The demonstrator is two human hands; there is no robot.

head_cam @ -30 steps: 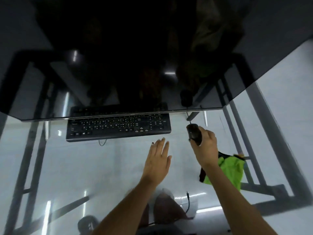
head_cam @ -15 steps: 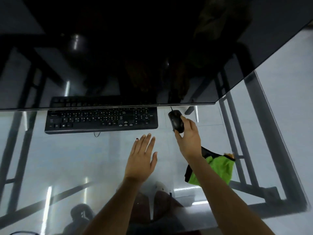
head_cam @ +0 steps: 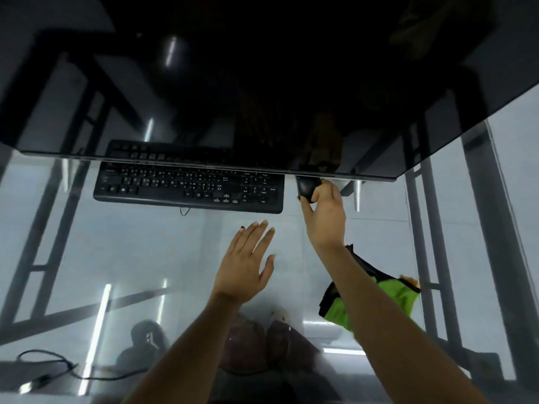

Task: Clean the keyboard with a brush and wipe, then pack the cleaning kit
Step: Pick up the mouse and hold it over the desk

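Observation:
A black keyboard (head_cam: 189, 188) lies on the glass desk (head_cam: 116, 252), its far rows hidden under the lower edge of a big dark monitor (head_cam: 262, 83). My right hand (head_cam: 323, 217) grips a black mouse (head_cam: 306, 186) just right of the keyboard, partly under the monitor's edge. My left hand (head_cam: 248, 263) hovers flat with fingers spread over the glass, a little in front of the keyboard's right half, holding nothing. A green and black pouch (head_cam: 388, 295) lies on the desk at the right, partly behind my right forearm. No brush or wipe is visible.
The desk's dark metal frame (head_cam: 431, 228) shows through the glass on both sides. A black cable (head_cam: 58, 365) trails at the lower left. The keyboard's cord (head_cam: 184, 211) loops out at its front edge.
My right hand has carried the mouse away from me, up to the monitor's lower edge beside the keyboard. My left hand stays open over the glass. The camera view has shifted.

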